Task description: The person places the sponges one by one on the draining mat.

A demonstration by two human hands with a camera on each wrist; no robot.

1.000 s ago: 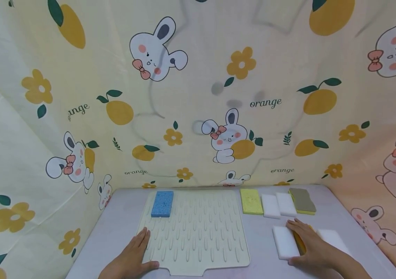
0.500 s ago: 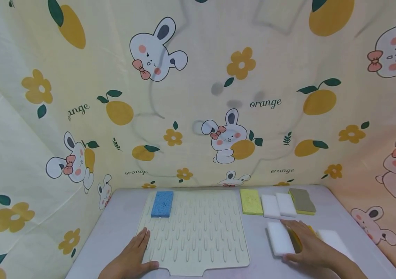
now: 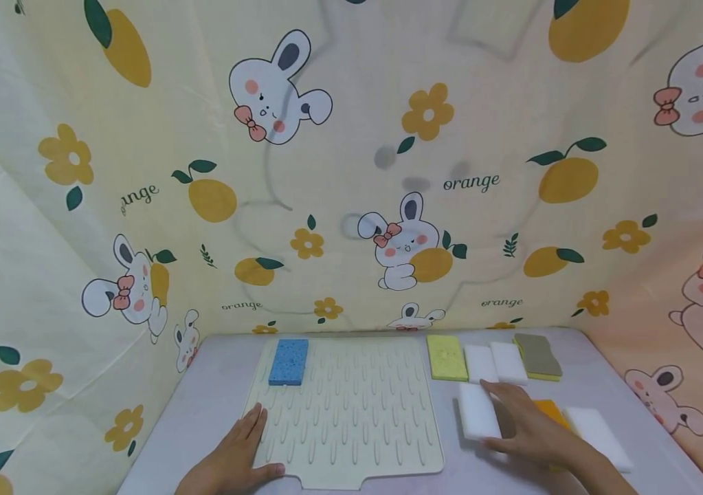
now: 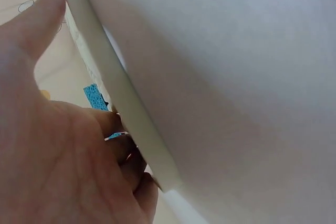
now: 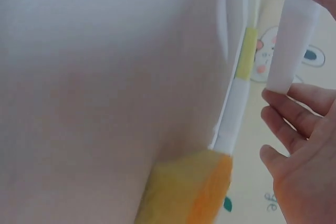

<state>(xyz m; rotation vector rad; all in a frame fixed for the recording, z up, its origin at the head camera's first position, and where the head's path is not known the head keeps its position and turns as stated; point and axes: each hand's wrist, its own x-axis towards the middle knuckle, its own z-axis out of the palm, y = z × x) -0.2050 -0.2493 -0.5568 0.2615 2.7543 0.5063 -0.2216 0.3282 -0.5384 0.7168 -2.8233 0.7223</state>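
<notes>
White sponge (image 3: 478, 412), pinched by the fingers of the right hand (image 3: 524, 425), raised between ribbed board (image 3: 345, 430) and right edge of the surface (image 3: 598, 381); left hand (image 3: 233, 450), fingers extended, touching the board's left edge; work looks early: blue sponge (image 3: 288, 361) alone on the board; six other sponges (image 3: 447, 357) off it.

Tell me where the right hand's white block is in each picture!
Head: the held white block is at lower right, right of the tray.
Left wrist: not in it.
Right wrist: the held white block is at upper right.
Shared landmark: the patterned cloth.
</notes>
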